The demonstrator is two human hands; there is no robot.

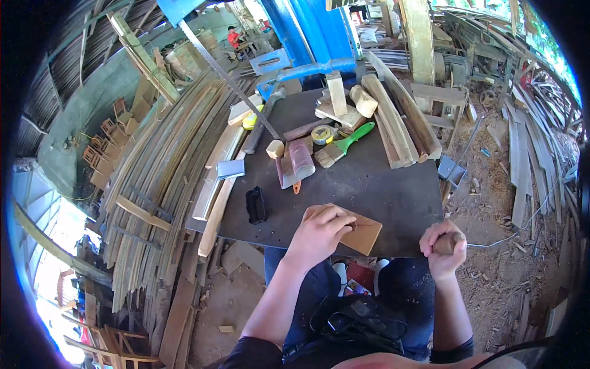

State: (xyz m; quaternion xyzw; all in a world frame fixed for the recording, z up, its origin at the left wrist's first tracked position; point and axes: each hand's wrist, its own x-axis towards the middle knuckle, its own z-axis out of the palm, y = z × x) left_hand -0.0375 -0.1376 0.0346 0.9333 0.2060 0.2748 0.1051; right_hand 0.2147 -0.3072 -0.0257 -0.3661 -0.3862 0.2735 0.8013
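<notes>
My left hand [321, 232] lies over the left part of a small flat brown wooden board [366, 236] at the near edge of the dark work table [307, 212]. Its fingers are curled and press on the board. To the right, just past the table's corner, my right hand [441, 253] is closed around a brown rounded piece [447, 243]; its kind is not clear. Left of my left hand stands a black hollow holder-like thing [255, 205]. Farther back lie a curled mauve sheet [301, 158], a yellow tape measure [322, 134] and a green-handled brush [345, 146].
A saw blade [230, 80] slants down to the table from a blue machine [295, 37]. Wooden beams [393, 123] lie at the back right, long strips [218, 178] along the left edge. Stacked planks [153, 160] fill the left; wood scraps litter the floor [491, 258] right.
</notes>
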